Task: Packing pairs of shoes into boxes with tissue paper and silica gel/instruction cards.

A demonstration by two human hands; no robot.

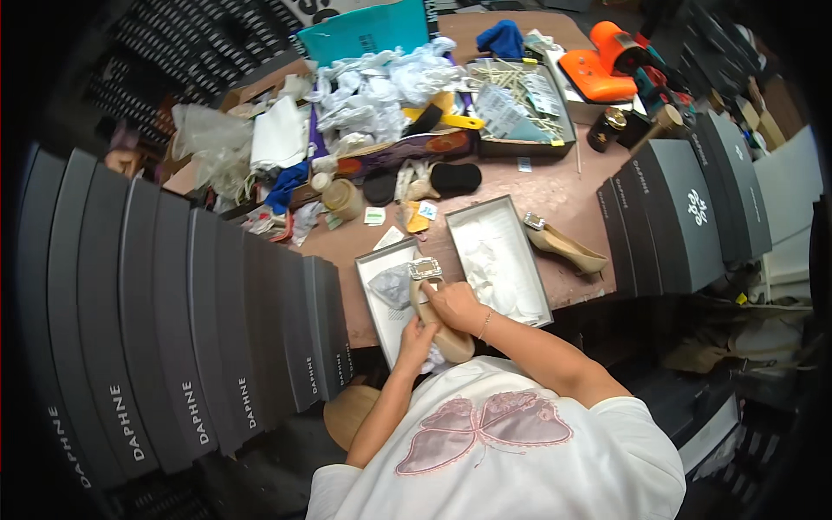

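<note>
Handwork at the opening of a smooth beige, jewel-buckled shoe [452, 344] seems underway: left hand [417, 343] gripping its side, right hand [457, 308] half-curled there; continuing calls for steady support.

one head-worn fisheye looks steeply down, fairly near, on the hands [455, 305] and worktable [568, 198].

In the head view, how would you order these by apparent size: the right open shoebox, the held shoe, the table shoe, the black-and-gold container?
1. Right open shoebox
2. Held shoe and table shoe: unsure; the held one seems nearer and is partly covered
3. Black-and-gold container
</note>
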